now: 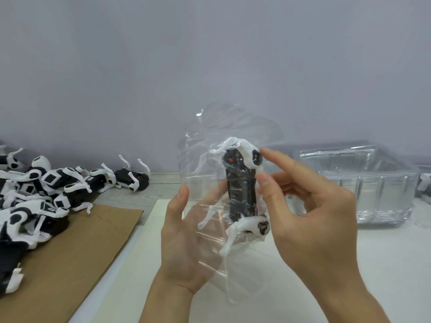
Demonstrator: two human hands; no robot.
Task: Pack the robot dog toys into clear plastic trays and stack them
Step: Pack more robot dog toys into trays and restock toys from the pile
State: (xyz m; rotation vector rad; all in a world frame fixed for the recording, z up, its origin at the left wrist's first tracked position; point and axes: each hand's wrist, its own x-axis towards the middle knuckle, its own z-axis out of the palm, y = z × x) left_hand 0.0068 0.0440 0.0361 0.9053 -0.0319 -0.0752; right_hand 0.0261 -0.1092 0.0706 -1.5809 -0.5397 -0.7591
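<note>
From the head view, a pile of dogs [35, 194] is lying at the left, partly on a sheet of cardboard [77, 252] and partly on the table [384, 264]. A stack of clear trays [363, 183] is sitting at the right, near the wall [210, 54], and another bit of black-and-white toy is peeking in at the far right edge, too cut off to make out. A pale board [149, 241] is lying under the hands, beside the cardboard.

Nothing is coming between the camera and the hands. Both are raised above the table in the middle of the view, holding one dog [241, 187] wrapped in a clear bag [210, 164]. The left hand [184, 236] is lying palm up beneath the bag, fingers fairly straight, thumb standing up at the bag's left side; the bag is resting on it. The right hand [310, 206] is pinching at the dog's right flank through the film, thumb against the black body, forefinger reaching to the white upper leg. The dog is standing lengthwise, its black belly facing the camera, white legs folded at top and bottom. Loose film is rising above it and trailing below.
</note>
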